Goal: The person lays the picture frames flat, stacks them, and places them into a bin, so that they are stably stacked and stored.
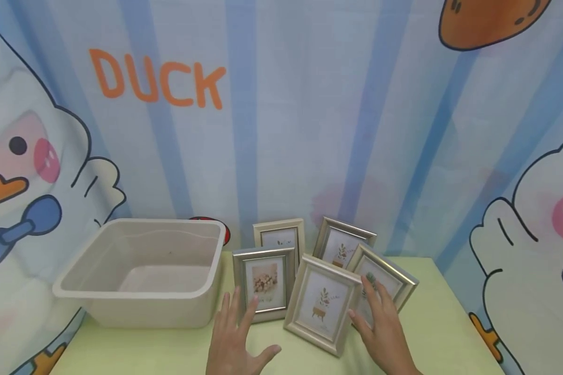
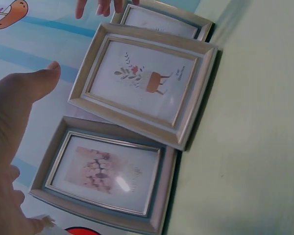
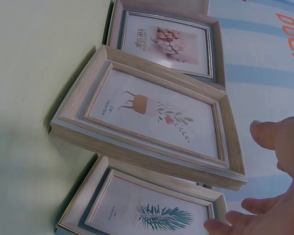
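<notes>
Several photo frames stand upright, close together. In front, a light wood-tone picture frame (image 1: pixel 322 303) with a potted-plant print leans at a tilt. To its left stands a silver-grey picture frame (image 1: pixel 264 284) with a flower print. A gold-edged picture frame (image 1: pixel 387 276) with a green leaf print is at the right, partly covered by the front one and my hand. My left hand (image 1: pixel 236 341) has spread fingers, before the flower-print frame. Beside the front frame's right edge is my right hand (image 1: pixel 386 333), fingers extended; the right wrist view shows it holding nothing.
Behind are a cream picture frame (image 1: pixel 281 229) and another picture frame (image 1: pixel 344 242), both partly hidden. A beige plastic bin (image 1: pixel 145 307) stands at the left of the pale green table (image 1: pixel 445 333). A printed duck curtain (image 1: pixel 300 104) hangs behind.
</notes>
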{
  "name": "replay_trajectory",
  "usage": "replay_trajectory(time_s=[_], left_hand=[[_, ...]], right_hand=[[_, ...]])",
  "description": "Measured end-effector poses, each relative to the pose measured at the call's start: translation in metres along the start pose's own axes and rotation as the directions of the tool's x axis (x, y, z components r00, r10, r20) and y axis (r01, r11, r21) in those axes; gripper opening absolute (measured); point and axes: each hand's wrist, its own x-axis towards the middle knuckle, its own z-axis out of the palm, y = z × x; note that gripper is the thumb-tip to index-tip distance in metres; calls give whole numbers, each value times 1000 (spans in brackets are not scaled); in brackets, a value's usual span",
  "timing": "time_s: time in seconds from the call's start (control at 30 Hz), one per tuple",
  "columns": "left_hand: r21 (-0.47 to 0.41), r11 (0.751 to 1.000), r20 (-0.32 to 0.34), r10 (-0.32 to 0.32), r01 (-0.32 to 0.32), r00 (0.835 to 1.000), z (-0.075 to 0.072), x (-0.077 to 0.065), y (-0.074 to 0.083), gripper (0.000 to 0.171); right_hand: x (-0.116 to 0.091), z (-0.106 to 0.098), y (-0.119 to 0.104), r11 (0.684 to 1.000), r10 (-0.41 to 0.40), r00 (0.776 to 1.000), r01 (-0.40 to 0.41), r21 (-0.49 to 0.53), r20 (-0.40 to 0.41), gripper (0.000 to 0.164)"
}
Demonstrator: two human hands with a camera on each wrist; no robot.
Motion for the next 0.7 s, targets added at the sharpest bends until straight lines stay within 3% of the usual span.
replay_trajectory(time_s=[0.13, 0.23, 0.3, 0.4, 0.5, 0.6, 0.7], left_hand=[[-136, 990, 42, -24, 29, 999, 8, -2, 3, 95], [-250, 962, 133, -78, 110, 988, 13, -2, 7, 96], [-341, 921, 212, -120, 188, 970, 17, -2, 10, 96], [-450, 833, 323, -183, 320, 929, 25, 1, 12, 95], [-507, 758, 400, -214, 409, 891, 37, 3, 12, 95], [-521, 729, 447, -211, 444, 870, 52, 4, 11, 94], [-530, 727, 464, -183, 437, 867, 69, 5, 8, 95]], right_hand=[[2, 2, 4, 1000, -31, 999, 31, -1, -42, 79], [6, 2, 6, 997, -70, 993, 71, 6, -90, 80], [9, 2, 8, 996, -80, 990, 84, 29, -112, 82], [15, 2, 10, 993, -72, 992, 81, 82, -107, 81], [19, 2, 11, 990, -57, 995, 67, 121, -85, 77], [24, 4, 14, 989, -60, 995, 69, 130, -76, 73], [27, 6, 17, 988, -91, 992, 101, 117, -92, 68]])
